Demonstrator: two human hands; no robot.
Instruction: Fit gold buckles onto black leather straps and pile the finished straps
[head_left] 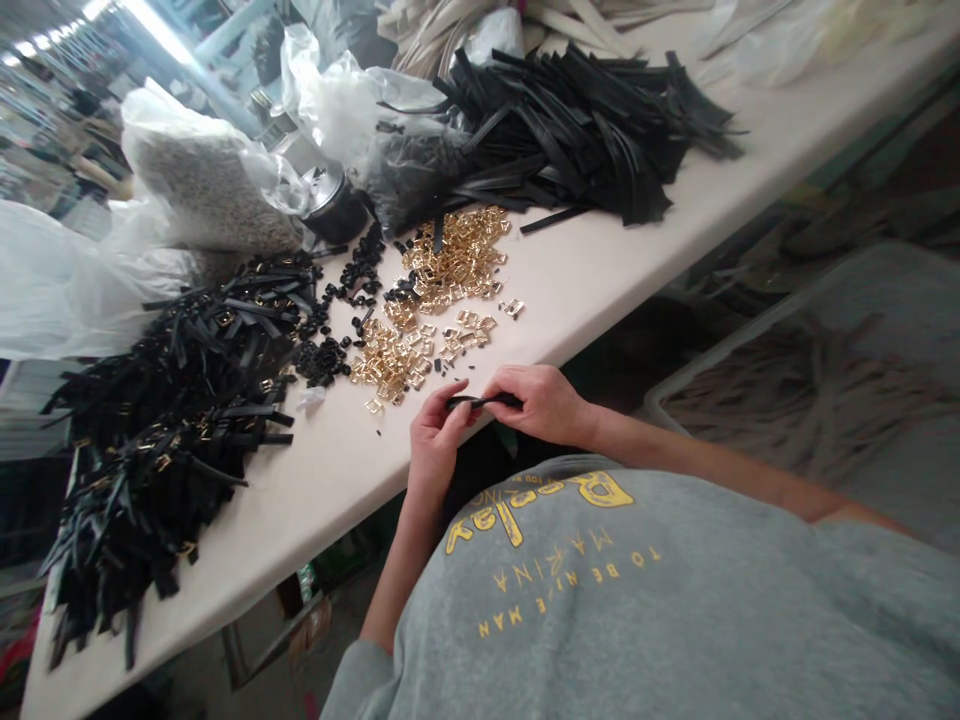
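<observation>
- A long pale table (pixel 577 270) is running diagonally across the room.
- A bright tube light (pixel 159 32) is glowing at upper left, smaller lights (pixel 41 41) trailing beyond.
- Pale blue bars (pixel 234 32) are slanting nearby.
- Grey floor (pixel 259 695) is showing dimly underneath.

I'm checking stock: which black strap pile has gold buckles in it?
The left strap pile: gold buckles show in it, while the right strap pile shows none.

The left hand (pixel 433 437) and right hand (pixel 546 402) hold a black strip (pixel 508 399) near gold-coloured buckles (pixel 394 358).
</observation>
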